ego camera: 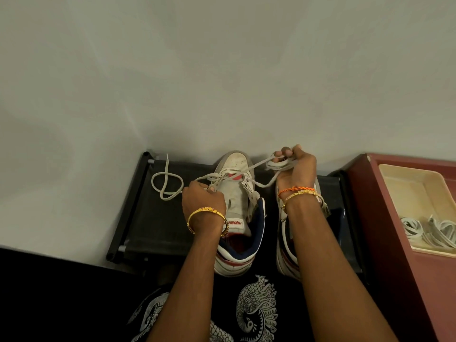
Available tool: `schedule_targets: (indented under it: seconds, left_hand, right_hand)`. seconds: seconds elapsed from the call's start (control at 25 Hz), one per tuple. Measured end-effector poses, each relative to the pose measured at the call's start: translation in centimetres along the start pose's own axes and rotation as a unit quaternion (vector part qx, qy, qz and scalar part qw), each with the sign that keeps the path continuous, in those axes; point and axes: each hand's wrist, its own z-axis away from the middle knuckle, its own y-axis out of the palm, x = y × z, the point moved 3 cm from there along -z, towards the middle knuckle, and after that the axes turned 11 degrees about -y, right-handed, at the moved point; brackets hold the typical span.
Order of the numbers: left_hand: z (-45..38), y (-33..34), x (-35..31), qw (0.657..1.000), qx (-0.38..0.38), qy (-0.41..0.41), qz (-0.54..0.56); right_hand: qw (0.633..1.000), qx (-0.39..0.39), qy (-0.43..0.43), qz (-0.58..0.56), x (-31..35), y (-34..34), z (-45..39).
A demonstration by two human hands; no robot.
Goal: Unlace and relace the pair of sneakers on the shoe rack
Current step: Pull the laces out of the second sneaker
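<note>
Sneakers stand side by side on the black shoe rack (158,218), toes toward the wall (222,70). On the left sneaker (237,193) the tongue is pulled up and a grey-white lace (249,167) crosses only the eyelets near the toe. The left hand (204,201) rests on the side of this sneaker, and its fingers pinch the lace at the eyelets. From there one end of the lace runs to the left and lies in a loose loop on the rack. The other end goes up to the right, where the right hand (293,169) is raised above the right sneaker (286,243); its fingers are closed around a bundle of the lace wound into coils. The right forearm covers most of the right sneaker, so I cannot tell how it is laced. At the right stands a red cabinet (399,243) with a cream tray (404,176) in it, and more white laces (429,230) lie in the tray.
</note>
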Motion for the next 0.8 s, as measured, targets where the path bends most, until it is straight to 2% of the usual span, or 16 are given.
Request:
schedule_targets:
  seconds: [0.04,0.08,0.12,0.16,0.2,0.24,0.28,0.32,0.4,0.48,0.6,0.72,0.8]
  left_hand:
    - [0.0,0.0,0.0,1.0,0.0,0.001,0.0]
    - [0.0,0.0,0.1,1.0,0.0,0.003,0.001]
    - [-0.1,0.1,0.1,1.0,0.0,0.004,0.003]
    - [-0.1,0.1,0.1,1.0,0.001,0.005,0.003]
    - [-0.1,0.1,0.1,1.0,0.001,0.006,0.003]
    - [-0.1,0.1,0.1,1.0,0.002,0.007,0.001]
    - [-0.1,0.2,0.1,1.0,0.003,0.007,-0.002]
    - [-0.1,0.2,0.0,1.0,0.003,0.007,-0.004]
    - [-0.2,0.2,0.1,1.0,0.004,0.009,-0.004]
    - [-0.2,0.2,0.2,1.0,0.004,0.011,-0.002]
    - [-0.2,0.1,0.1,1.0,-0.001,0.011,0.0]
    - [-0.2,0.0,0.0,1.0,-0.001,-0.005,0.005]
    - [-0.4,0.0,0.0,1.0,0.003,-0.013,0.012]
  right_hand:
    - [0.992,0.037,-0.031,0.118,-0.5,0.4,0.3]
    - [0.95,0.093,-0.082,0.287,-1.1,0.8,0.7]
    - [0.867,0.161,-0.128,0.454,-1.9,1.0,1.2]
    - [0.772,0.233,-0.143,0.575,-3.1,1.2,1.6]
    - [0.682,0.298,-0.127,0.656,-4.4,1.2,1.9]
    - [0.608,0.34,-0.101,0.71,-5.4,1.3,2.1]
    - [0.559,0.359,-0.082,0.742,-6.1,1.5,2.3]
    - [0.535,0.363,-0.073,0.759,-6.3,1.8,2.6]
    - [0.536,0.354,-0.075,0.763,-6.6,2.0,2.7]
    - [0.573,0.329,-0.083,0.746,-6.5,1.7,2.7]
    - [0.669,0.267,-0.069,0.691,-5.5,0.9,2.2]
    - [0.733,0.181,-0.102,0.648,-3.7,0.0,2.0]
    - [0.826,0.079,-0.135,0.542,-1.6,-0.6,1.6]
